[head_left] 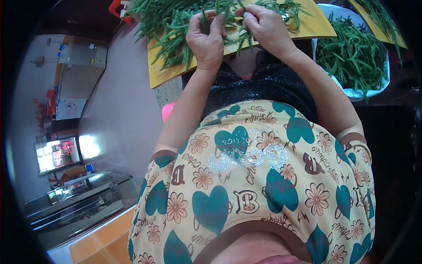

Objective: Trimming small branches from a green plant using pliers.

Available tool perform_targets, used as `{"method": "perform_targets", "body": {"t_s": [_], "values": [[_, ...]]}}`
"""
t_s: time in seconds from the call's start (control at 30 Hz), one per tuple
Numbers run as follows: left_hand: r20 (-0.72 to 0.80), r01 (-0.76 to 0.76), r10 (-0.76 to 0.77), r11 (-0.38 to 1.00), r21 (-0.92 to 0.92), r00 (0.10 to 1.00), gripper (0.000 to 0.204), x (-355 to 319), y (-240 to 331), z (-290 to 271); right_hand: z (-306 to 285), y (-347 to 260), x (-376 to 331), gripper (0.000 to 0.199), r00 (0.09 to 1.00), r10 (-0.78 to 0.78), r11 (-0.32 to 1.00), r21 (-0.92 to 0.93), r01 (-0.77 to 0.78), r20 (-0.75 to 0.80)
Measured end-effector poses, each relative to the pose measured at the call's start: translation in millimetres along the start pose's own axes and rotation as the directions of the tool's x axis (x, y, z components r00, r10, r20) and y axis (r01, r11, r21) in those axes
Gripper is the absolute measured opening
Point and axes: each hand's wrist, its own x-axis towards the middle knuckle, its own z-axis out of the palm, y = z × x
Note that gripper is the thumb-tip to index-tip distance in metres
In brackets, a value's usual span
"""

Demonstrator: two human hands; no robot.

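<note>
Both of my hands work over a pile of green needle-leaved sprigs [169, 26] at the top of the head view. The pile lies on a yellow board [160, 75] in front of me. My left hand [205, 42] is closed, thumb and fingers pinching a green sprig [218, 8] that sticks up past the fingertips. Close by on the right, my right hand [266, 31] is also closed, its thumb and forefinger pinched at a sprig stem. A small yellow bit [238, 19] shows beside those fingertips; its kind is too small to make out.
To the right of the board stands a white bag-like container [384, 75] full of loose green sprigs [349, 55]. Another yellow board [387, 22] with sprigs is at the far right. Something red [116, 9] sits at the board's far left. A pink thing [167, 113] is beside my left arm.
</note>
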Motion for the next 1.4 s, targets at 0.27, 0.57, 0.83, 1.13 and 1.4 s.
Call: {"method": "perform_targets", "body": {"t_s": [0.27, 0.57, 0.83, 1.13, 1.4], "values": [[0.091, -0.304, 0.29, 0.896, 0.324, 0.953, 0.012, -1.1, -27.4, -15.1, 6.7, 21.0, -5.6, 0.015, 0.985, -0.119, 0.9, -0.405, 0.159, 0.121], [0.071, -0.07, 0.054, 0.968, 0.243, 0.996, 0.01, -5.9, -18.7, -17.7, 3.4, 14.9, -9.9, 0.019, 0.934, -0.242, 0.854, -0.4, 0.334, 0.263], [0.209, 0.262, -0.277, 0.96, 0.096, 0.938, 0.016, -1.9, 2.1, -20.9, 2.4, 5.3, -13.3, 0.013, 0.89, -0.363, 0.718, -0.526, 0.455, 0.274], [0.247, 0.381, -0.338, 0.912, -0.152, 0.908, 0.008, -2.8, 1.5, -19.6, -7.0, -6.1, -9.2, 0.009, 0.818, -0.455, 0.59, -0.57, 0.572, 0.351], [0.1, 0.329, -0.318, 0.937, -0.117, 0.943, 0.007, -7.6, -4.2, -20.0, -10.6, -35.4, -3.3, 0.02, 0.674, -0.72, 0.493, -0.564, 0.663, 0.163]]}}
